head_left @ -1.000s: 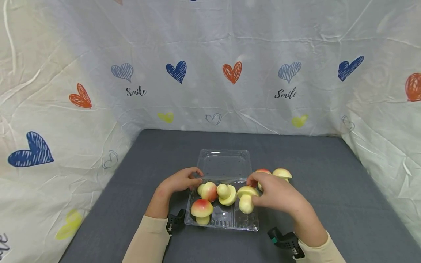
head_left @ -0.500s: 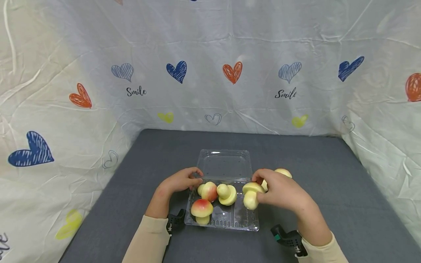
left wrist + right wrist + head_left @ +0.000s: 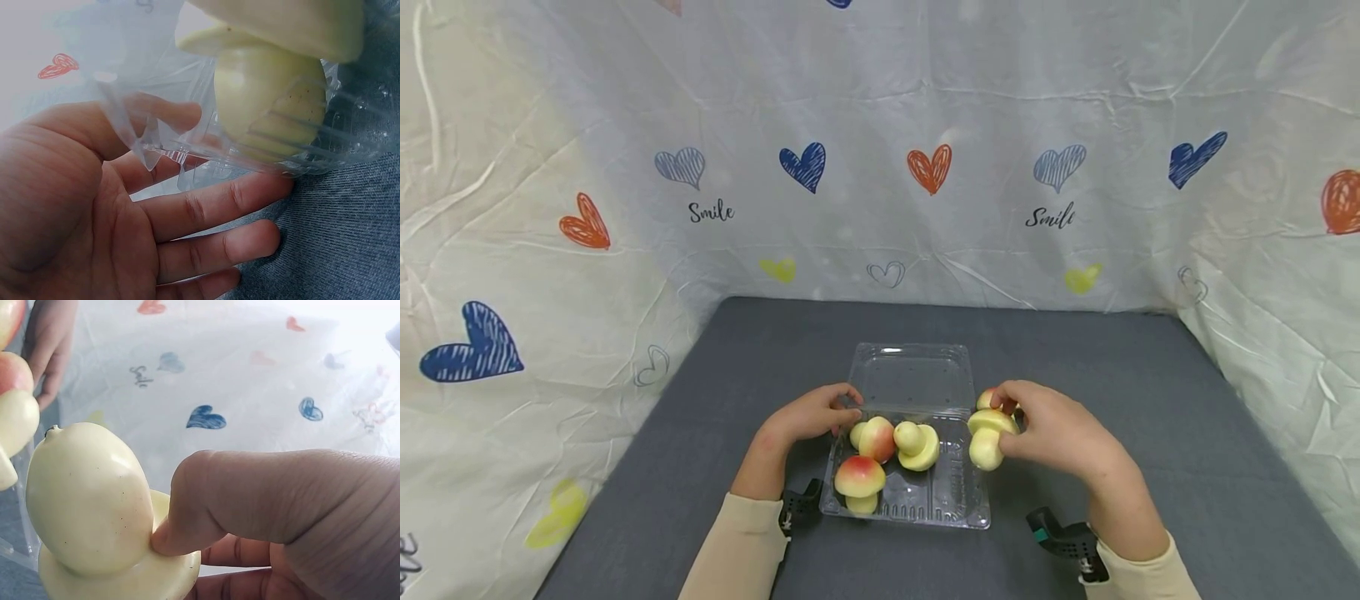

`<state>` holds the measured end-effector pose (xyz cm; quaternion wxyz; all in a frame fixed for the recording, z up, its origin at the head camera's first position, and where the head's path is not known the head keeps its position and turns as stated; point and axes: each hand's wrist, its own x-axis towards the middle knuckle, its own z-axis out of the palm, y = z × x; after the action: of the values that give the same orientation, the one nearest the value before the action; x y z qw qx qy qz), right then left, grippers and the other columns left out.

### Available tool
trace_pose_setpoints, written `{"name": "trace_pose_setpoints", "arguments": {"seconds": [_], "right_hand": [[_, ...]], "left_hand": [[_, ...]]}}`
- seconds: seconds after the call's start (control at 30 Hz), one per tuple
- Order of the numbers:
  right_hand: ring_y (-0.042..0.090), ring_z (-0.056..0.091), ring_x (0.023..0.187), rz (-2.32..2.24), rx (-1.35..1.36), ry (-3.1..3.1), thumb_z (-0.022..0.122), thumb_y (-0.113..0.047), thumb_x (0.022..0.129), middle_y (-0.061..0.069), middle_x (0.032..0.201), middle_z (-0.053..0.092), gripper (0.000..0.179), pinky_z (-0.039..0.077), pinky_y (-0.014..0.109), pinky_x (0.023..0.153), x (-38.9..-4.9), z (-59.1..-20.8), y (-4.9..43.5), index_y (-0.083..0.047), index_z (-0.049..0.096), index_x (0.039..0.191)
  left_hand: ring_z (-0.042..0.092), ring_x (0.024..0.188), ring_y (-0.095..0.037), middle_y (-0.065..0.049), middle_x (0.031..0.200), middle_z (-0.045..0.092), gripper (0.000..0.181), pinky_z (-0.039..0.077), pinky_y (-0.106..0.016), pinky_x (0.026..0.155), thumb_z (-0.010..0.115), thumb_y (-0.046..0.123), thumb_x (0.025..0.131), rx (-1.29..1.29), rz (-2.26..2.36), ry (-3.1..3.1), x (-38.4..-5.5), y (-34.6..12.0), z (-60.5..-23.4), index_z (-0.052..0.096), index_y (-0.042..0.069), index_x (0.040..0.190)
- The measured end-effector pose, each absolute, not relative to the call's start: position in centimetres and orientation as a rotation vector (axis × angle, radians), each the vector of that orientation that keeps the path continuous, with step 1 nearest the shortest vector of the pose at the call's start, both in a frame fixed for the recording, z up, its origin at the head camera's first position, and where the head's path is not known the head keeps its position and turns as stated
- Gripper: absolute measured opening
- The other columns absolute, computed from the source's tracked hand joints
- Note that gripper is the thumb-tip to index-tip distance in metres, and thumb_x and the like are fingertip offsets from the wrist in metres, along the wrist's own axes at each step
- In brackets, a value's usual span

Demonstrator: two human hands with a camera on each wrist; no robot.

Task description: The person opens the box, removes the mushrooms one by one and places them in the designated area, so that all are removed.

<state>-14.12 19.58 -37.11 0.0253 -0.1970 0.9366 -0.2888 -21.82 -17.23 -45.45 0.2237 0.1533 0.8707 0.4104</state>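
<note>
My right hand (image 3: 1060, 429) holds a pale yellow toy mushroom (image 3: 986, 450), thumb at the stem, by the right edge of a clear plastic clamshell box (image 3: 955, 504). In the right wrist view its rounded stem (image 3: 90, 494) points up. My left hand (image 3: 808, 412) pinches the box's left rim; the left wrist view has the thumb (image 3: 178, 115) over the clear wall and fingers beneath. Inside the box lie a red-tinged mushroom (image 3: 876, 439) at back left, another (image 3: 860, 477) at front left, and a pale one (image 3: 917, 447) in the middle.
The box's open lid (image 3: 910, 371) lies back on the dark grey table (image 3: 775, 333). Behind my right fingers a red-capped mushroom (image 3: 986, 398) shows partly. A white sheet with printed hearts (image 3: 887, 167) hangs behind the table.
My right hand has moved right with the mushroom, from over the box's right part to its right edge. It now covers the far right mushroom. My left hand has stayed in place.
</note>
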Motion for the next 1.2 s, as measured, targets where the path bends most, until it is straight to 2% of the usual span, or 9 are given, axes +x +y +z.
{"name": "trace_pose_setpoints", "arguments": {"seconds": [0.13,0.33,0.9,1.2], "right_hand": [[0.015,0.051,0.072,-0.873,-0.516,2.873,0.074,-0.011,0.074,0.001,0.101,0.063,0.038,0.043,0.034,0.062,-14.2,-36.9,20.0,-0.013,0.065,0.111],[0.016,0.047,0.066,-0.895,-0.488,2.871,0.072,-0.01,0.074,0.002,0.099,0.061,0.038,0.04,0.035,0.059,-14.2,-36.6,20.7,-0.011,0.064,0.111],[0.019,0.051,0.07,-0.883,-0.364,2.889,0.072,-0.011,0.076,0.005,0.101,0.061,0.037,0.042,0.036,0.06,-14.5,-36.3,22.8,-0.009,0.064,0.112],[0.021,0.053,0.077,-0.861,-0.312,2.892,0.072,-0.01,0.078,0.009,0.107,0.061,0.039,0.043,0.037,0.064,-14.7,-36.5,23.9,-0.007,0.063,0.116]], "left_hand": [[0.064,0.079,-0.022,-0.004,0.099,0.069,0.031,0.053,-0.043,0.074,0.062,0.025,0.105,0.424,1.139,2.396,-21.8,-17.3,-45.4,0.061,0.007,0.13],[0.063,0.078,-0.022,-0.005,0.1,0.069,0.031,0.053,-0.043,0.074,0.064,0.025,0.104,0.431,1.148,2.398,-21.8,-17.4,-45.5,0.062,0.007,0.128],[0.064,0.078,-0.022,-0.002,0.098,0.069,0.03,0.052,-0.04,0.072,0.063,0.026,0.104,0.423,1.131,2.411,-21.8,-17.3,-45.6,0.062,0.009,0.129],[0.063,0.077,-0.022,-0.002,0.095,0.068,0.029,0.052,-0.04,0.071,0.063,0.026,0.104,0.419,1.136,2.404,-21.9,-17.2,-45.6,0.062,0.01,0.128]]}}
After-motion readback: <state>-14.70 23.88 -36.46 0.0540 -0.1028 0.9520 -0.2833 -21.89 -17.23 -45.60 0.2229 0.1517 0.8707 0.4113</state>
